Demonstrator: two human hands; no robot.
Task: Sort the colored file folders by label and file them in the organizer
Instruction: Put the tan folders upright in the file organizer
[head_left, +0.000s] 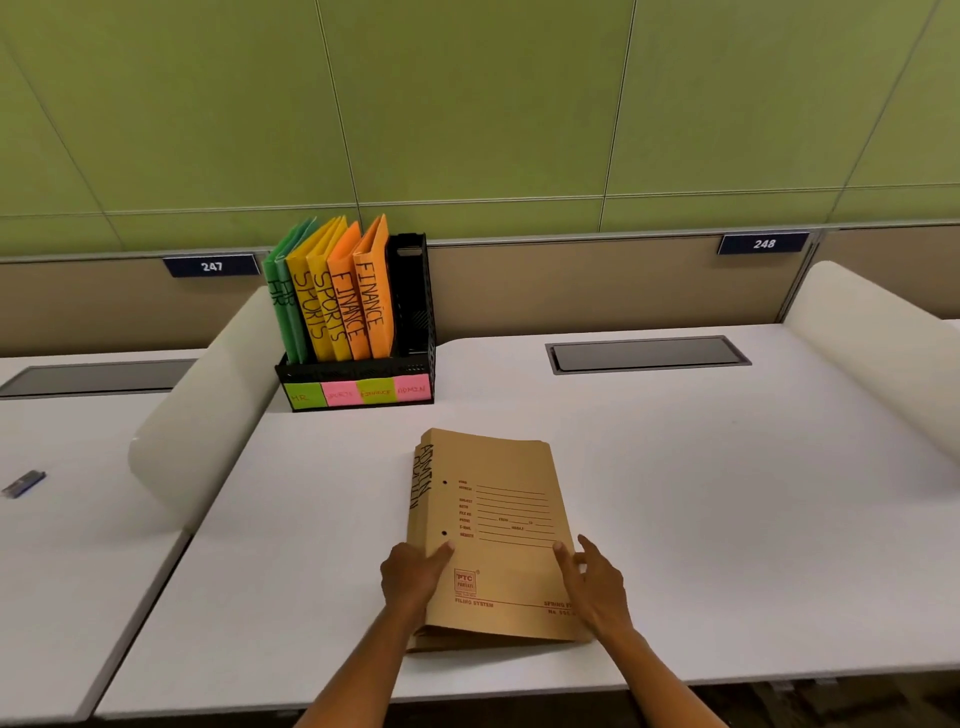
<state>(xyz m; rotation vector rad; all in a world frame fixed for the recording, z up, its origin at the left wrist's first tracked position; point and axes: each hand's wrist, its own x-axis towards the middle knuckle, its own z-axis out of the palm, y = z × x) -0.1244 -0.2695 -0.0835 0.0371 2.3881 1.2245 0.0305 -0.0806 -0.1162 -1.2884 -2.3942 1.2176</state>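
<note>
Two brown folders marked ADMIN (498, 525) lie stacked on the white desk (727, 519) in front of me. My left hand (415, 577) grips the stack's left spine edge, thumb on top. My right hand (592, 582) holds the right edge, with a finger on the cover. At the back stands a black organizer (410, 312) with sticky labels HR, SPORTS, FINANCE, ADMIN on its front. Green HR folders (283, 301), yellow SPORTS folders (317, 306) and orange FINANCE folders (363, 296) stand upright in it. Its rightmost ADMIN slot holds nothing.
White curved dividers (208, 421) flank the desk on the left and the right. A recessed cable hatch (647, 354) sits at the back right. A small blue object (23, 484) lies on the neighbouring desk. Number plates 247 and 248 hang on the partition.
</note>
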